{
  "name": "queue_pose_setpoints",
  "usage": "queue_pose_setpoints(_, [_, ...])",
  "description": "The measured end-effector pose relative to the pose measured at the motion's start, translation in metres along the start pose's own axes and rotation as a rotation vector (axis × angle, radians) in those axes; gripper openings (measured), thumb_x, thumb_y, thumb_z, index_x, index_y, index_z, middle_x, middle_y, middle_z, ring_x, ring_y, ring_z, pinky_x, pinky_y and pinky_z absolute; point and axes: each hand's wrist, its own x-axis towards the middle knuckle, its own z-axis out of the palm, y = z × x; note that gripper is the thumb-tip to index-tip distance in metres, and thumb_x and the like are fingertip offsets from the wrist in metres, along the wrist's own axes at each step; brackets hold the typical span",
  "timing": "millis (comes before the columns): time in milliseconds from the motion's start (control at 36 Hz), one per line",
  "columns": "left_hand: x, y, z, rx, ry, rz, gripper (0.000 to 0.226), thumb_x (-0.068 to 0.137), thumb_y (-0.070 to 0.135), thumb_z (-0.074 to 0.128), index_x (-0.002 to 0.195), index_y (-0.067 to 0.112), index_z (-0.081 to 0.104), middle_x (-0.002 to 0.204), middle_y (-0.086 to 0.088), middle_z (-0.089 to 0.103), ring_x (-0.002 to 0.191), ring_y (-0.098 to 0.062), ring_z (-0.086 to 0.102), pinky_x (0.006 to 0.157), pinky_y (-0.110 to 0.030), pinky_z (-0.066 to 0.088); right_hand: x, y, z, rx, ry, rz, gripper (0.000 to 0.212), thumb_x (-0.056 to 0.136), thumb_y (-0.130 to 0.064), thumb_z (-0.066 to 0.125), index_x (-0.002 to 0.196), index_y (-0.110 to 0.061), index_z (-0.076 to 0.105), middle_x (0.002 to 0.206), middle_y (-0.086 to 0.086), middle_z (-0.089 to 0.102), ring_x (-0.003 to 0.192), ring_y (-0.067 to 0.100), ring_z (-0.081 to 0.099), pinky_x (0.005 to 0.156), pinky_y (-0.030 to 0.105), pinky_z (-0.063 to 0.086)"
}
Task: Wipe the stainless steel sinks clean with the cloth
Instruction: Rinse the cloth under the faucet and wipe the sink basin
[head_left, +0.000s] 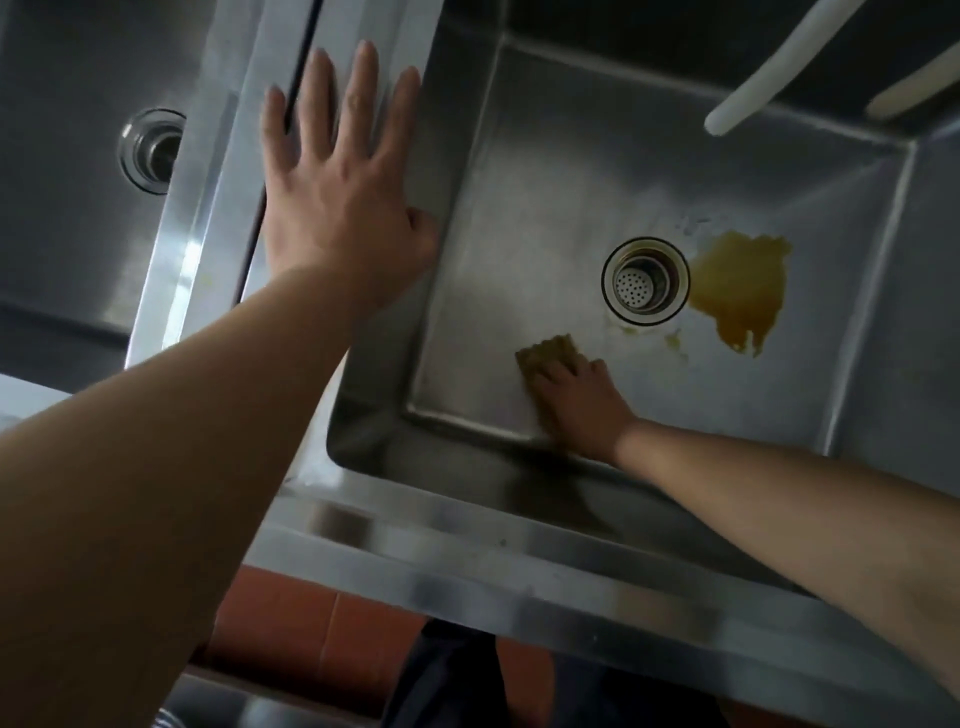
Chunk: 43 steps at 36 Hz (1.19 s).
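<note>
The bare left forearm, nearest the camera, runs up from seven o'clock to the left hand (340, 176), which lies flat with fingers straight and spread on the brushed steel divider rim (208, 208) between the two basins, holding nothing. The right hand (582, 405) reaches down into the deep square stainless steel sink (545, 171) on the right and presses a small yellow-brown woven cloth (545, 353) against the sink floor, fingers laid over it, at about seven o'clock from the round perforated steel drain strainer (645, 281). A brownish-yellow liquid stain (740, 291) spreads just beside the drain at three o'clock. A second steel sink (67, 93) with its own drain lies at ten o'clock.
</note>
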Motion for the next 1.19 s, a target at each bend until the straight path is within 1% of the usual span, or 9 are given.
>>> queue_pose_setpoints(194, [0.000, 0.000, 0.000, -0.006, 0.020, -0.010, 0.086, 0.081, 0.040, 0.048, 0.157, 0.025, 0.011, 0.166, -0.011, 0.009, 0.152, -0.037, 0.005, 0.121, -0.059, 0.008, 0.036, -0.056, -0.003, 0.125, -0.010, -0.095, 0.042, 0.096, -0.013, 0.052, 0.138, -0.017, 0.050, 0.149, 0.011, 0.039, 0.138, 0.045, 0.031, 0.099, 0.048, 0.041])
queue_pose_setpoints(361, [0.000, 0.001, -0.003, -0.016, 0.001, -0.017, 0.088, 0.079, 0.039, 0.049, 0.157, 0.026, 0.010, 0.166, -0.009, 0.010, 0.152, -0.036, 0.006, 0.121, -0.059, 0.010, 0.027, -0.037, 0.007, 0.017, -0.103, -0.235, 0.045, 0.102, -0.017, 0.045, 0.147, -0.015, 0.044, 0.156, 0.008, 0.035, 0.149, 0.034, 0.022, 0.123, 0.044, 0.008])
queue_pose_setpoints(500, [-0.001, 0.002, -0.005, -0.063, -0.024, -0.009, 0.088, 0.079, 0.038, 0.050, 0.157, 0.023, 0.012, 0.166, -0.010, 0.011, 0.152, -0.037, 0.005, 0.121, -0.058, 0.008, -0.016, 0.013, 0.006, -0.035, -0.193, -0.223, 0.053, 0.105, -0.018, 0.038, 0.156, -0.025, 0.026, 0.164, -0.002, 0.019, 0.152, 0.033, 0.010, 0.111, 0.043, 0.036])
queue_pose_setpoints(611, [-0.011, 0.006, -0.011, -0.150, 0.003, 0.175, 0.081, 0.082, 0.034, 0.054, 0.156, 0.024, 0.021, 0.165, -0.015, 0.012, 0.152, -0.035, 0.003, 0.122, -0.055, 0.000, -0.034, 0.051, -0.012, -0.138, -0.164, -0.149, 0.072, 0.094, -0.001, 0.045, 0.156, -0.029, 0.022, 0.163, -0.001, 0.020, 0.149, 0.029, 0.018, 0.109, 0.042, 0.029])
queue_pose_setpoints(694, [-0.037, 0.029, -0.012, -0.275, 0.030, 0.338, 0.071, 0.081, 0.037, 0.052, 0.150, 0.028, 0.035, 0.162, -0.014, 0.022, 0.151, -0.032, 0.011, 0.122, -0.055, 0.006, -0.027, 0.072, -0.032, -0.194, -0.055, 0.006, 0.059, 0.092, -0.006, 0.047, 0.147, -0.025, 0.038, 0.153, 0.002, 0.035, 0.140, 0.031, 0.028, 0.109, 0.047, 0.026])
queue_pose_setpoints(778, [-0.067, 0.064, -0.002, -0.459, -0.107, 0.301, 0.054, 0.082, 0.029, 0.055, 0.135, 0.022, 0.058, 0.148, -0.011, 0.049, 0.142, -0.032, 0.037, 0.115, -0.050, 0.027, -0.018, 0.081, -0.036, -0.039, 0.073, 0.160, 0.050, 0.094, -0.007, 0.047, 0.142, -0.021, 0.045, 0.154, 0.004, 0.036, 0.140, 0.032, 0.029, 0.106, 0.048, 0.028])
queue_pose_setpoints(861, [-0.082, 0.089, 0.022, -0.637, -0.443, 0.040, 0.044, 0.086, 0.018, 0.059, 0.130, 0.019, 0.065, 0.138, -0.006, 0.059, 0.128, -0.029, 0.052, 0.103, -0.041, 0.045, -0.013, 0.079, -0.026, 0.121, 0.090, 0.271, 0.046, 0.094, -0.014, 0.055, 0.139, -0.019, 0.047, 0.152, 0.008, 0.035, 0.136, 0.035, 0.031, 0.100, 0.049, 0.035])
queue_pose_setpoints(1028, [-0.084, 0.107, 0.067, -0.529, -0.898, -0.202, 0.046, 0.094, 0.033, 0.057, 0.139, 0.024, 0.054, 0.144, -0.011, 0.050, 0.128, -0.035, 0.049, 0.105, -0.044, 0.044, -0.006, 0.058, -0.004, 0.207, 0.135, 0.338, 0.042, 0.091, -0.035, 0.057, 0.131, -0.023, 0.049, 0.142, 0.006, 0.041, 0.122, 0.037, 0.039, 0.093, 0.048, 0.037])
queue_pose_setpoints(1194, [-0.086, 0.106, 0.081, -0.482, -0.967, -0.175, 0.045, 0.094, 0.028, 0.060, 0.138, 0.023, 0.056, 0.142, -0.015, 0.051, 0.127, -0.035, 0.051, 0.104, -0.039, 0.044, 0.009, 0.066, -0.012, 0.335, 0.214, 0.465, 0.052, 0.092, -0.008, 0.048, 0.142, -0.021, 0.044, 0.146, 0.010, 0.039, 0.123, 0.040, 0.041, 0.095, 0.049, 0.040])
